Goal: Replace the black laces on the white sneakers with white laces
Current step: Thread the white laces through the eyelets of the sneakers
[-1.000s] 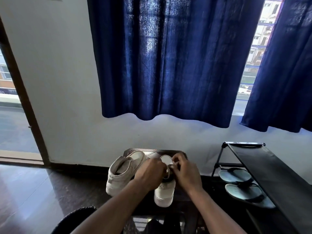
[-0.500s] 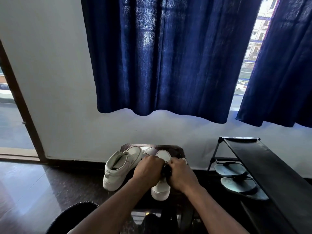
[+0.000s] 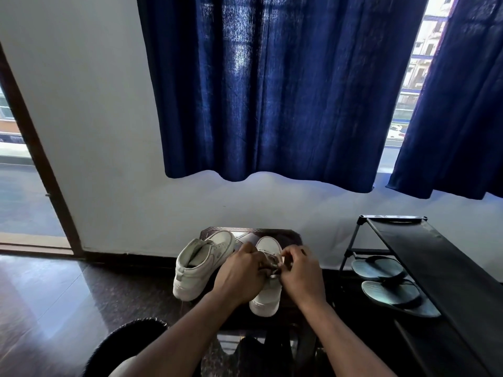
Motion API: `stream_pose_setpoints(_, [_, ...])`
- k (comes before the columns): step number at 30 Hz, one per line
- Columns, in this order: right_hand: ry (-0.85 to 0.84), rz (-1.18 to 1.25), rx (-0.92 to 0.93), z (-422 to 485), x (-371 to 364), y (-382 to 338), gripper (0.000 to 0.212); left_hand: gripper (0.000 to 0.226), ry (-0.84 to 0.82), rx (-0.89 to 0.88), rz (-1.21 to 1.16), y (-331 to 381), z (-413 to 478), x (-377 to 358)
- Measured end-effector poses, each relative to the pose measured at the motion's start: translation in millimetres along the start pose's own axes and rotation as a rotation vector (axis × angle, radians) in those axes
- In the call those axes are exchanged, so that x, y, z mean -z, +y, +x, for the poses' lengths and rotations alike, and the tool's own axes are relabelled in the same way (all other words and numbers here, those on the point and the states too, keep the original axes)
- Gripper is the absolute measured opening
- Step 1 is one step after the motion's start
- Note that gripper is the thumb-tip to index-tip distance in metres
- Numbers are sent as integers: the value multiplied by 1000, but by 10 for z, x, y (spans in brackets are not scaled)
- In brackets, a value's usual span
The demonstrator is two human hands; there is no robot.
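Observation:
Two white sneakers stand on a small dark table (image 3: pixel 292 236) against the wall. The left sneaker (image 3: pixel 200 265) leans to the left, with no lace that I can see. The right sneaker (image 3: pixel 268 292) points away from me, toe toward the wall. My left hand (image 3: pixel 239 276) grips its lacing area from the left, fingers curled. My right hand (image 3: pixel 300 270) pinches a lace (image 3: pixel 275 263) at the eyelets from the right. My hands hide most of the lace, and its colour is hard to tell.
A black shoe rack (image 3: pixel 424 257) stands at the right with a pair of grey-blue flip-flops (image 3: pixel 389 284) on its lower shelf. Navy curtains (image 3: pixel 272 91) hang above. A round dark stool or mat (image 3: pixel 128 341) lies at the lower left. A doorway opens at far left.
My hands stay at the right sneaker; my right hand has shifted slightly up and right, its fingers now pinching at the eyelets. The camera tilted a little.

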State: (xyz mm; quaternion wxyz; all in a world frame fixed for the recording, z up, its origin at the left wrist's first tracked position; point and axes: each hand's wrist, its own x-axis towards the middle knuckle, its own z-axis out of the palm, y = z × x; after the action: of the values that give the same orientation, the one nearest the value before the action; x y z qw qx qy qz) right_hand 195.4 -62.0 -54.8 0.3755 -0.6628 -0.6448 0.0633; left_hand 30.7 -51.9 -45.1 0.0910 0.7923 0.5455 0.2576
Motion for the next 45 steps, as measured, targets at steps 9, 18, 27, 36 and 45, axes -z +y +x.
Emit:
stream_pose_setpoints(9, [-36, -105, 124, -52, 11, -42, 31, 52, -21, 107, 15, 52, 62, -78])
stream_pose_setpoints(18, [46, 136, -108, -12, 27, 138, 12, 42, 35, 1, -93, -60, 36, -232])
stream_pose_setpoints(27, [-137, -217, -381, -21, -77, 867, 54, 71, -90, -8, 127, 27, -107, -176])
stream_pose_setpoints(36, [-136, -427, -216, 0, -151, 896, 28, 64, -53, -22, 92, -8, -123, -221])
stream_pose_setpoints(45, [-152, -228, -300, 56, -187, 887, 20, 55, -128, -63, 12, -43, -46, -235])
